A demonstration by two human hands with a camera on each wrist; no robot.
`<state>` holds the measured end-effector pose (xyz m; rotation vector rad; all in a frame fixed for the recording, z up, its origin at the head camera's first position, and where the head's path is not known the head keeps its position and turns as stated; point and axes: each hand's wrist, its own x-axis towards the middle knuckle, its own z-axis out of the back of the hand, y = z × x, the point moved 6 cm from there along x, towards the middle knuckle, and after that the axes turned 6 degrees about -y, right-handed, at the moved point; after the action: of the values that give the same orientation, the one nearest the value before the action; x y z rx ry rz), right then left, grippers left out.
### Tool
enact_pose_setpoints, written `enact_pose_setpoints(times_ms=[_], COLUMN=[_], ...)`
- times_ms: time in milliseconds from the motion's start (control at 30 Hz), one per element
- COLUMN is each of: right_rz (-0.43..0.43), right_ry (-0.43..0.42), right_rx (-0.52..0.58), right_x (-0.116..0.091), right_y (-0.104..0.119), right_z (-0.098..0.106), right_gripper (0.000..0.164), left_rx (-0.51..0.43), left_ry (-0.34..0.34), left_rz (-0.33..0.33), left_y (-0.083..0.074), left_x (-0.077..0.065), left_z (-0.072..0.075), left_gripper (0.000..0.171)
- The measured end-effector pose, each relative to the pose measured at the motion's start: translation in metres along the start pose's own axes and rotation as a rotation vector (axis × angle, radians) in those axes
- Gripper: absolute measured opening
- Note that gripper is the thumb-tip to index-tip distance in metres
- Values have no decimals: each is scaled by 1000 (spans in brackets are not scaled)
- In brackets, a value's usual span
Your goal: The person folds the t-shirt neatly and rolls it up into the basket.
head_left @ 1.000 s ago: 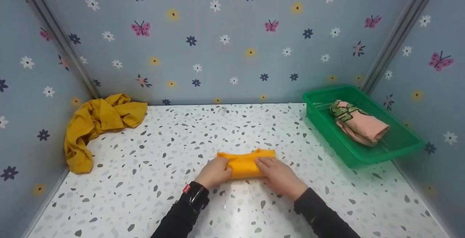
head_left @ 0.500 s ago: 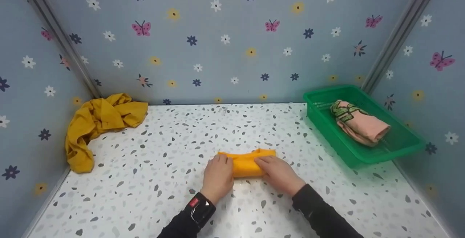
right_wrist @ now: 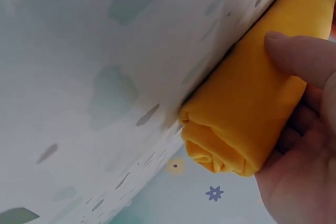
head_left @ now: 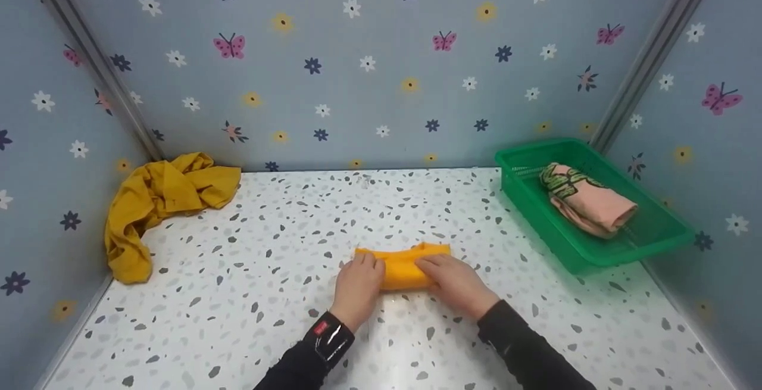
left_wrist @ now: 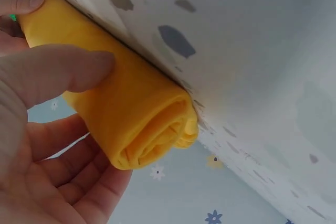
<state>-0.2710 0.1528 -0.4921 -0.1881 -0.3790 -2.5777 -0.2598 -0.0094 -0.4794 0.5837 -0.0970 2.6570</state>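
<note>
A rolled-up orange-yellow cloth [head_left: 405,272] lies on the speckled table in front of me, its coiled layers showing at both ends in the wrist views. My left hand [head_left: 359,286] grips its left end, thumb on the near side and fingers over the far side. On the right end my right hand [head_left: 457,283] holds it the same way. In the left wrist view the roll [left_wrist: 121,77] sits between thumb and curled fingers. The right wrist view shows the thumb pressed on the roll [right_wrist: 252,87], with the fingers partly hidden behind it.
A green plastic basket [head_left: 536,223] stands at the back right with a folded pink garment [head_left: 592,202] in it. A crumpled mustard garment [head_left: 166,193] lies at the back left against the wall. Flower-patterned panels [head_left: 369,98] enclose the table [head_left: 286,217] at the back and sides.
My left hand has shifted from the side of the roll's left end to over its top, fingers now reaching the far edge. The right hand and the roll stay nearly in place.
</note>
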Motion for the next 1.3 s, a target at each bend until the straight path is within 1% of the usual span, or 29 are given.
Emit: enact_pose_setpoints(times_ms=[133, 233, 367, 467, 533, 633, 733, 867, 933, 1067, 1200, 1300], right_rz=[13, 28, 52, 74, 79, 90, 105, 116, 117, 125, 131, 113], right_ry=[4, 1, -25, -39, -35, -23, -7, 22, 34, 45, 45, 53], right_rx=[-5, -8, 1, 3, -3, -18, -14, 11, 23, 39, 47, 60], right_x=[1, 1, 1, 1, 1, -1, -5, -11, -14, -16, -16, -16], right_y=[1, 2, 3, 5, 6, 8, 10, 10, 10, 11, 13, 13], right_z=[0, 2, 4, 4, 5, 7, 9, 11, 11, 13, 15, 15], right_gripper=[51, 48, 46, 46, 45, 42, 40, 38, 38, 37, 37, 36], left_rx=[-36, -68, -102, -123, -138, -153, -177, -243, -277, -326, -347, -353], left_ry=[-17, 0, 30, 41, 49, 55, 77, 120, 130, 148, 163, 175], left_rz=[5, 16, 28, 38, 38, 19, -17, -56, -69, -62, -39, -23], left_y=[3, 5, 7, 8, 8, 8, 7, 8, 9, 11, 13, 14], left_x=[1, 2, 3, 3, 2, 1, -1, -5, -6, -8, -8, -8], left_z=[-1, -2, -3, -2, 0, 5, 10, 15, 16, 15, 13, 12], left_gripper=[19, 19, 21, 21, 21, 16, 12, 15, 16, 16, 16, 16])
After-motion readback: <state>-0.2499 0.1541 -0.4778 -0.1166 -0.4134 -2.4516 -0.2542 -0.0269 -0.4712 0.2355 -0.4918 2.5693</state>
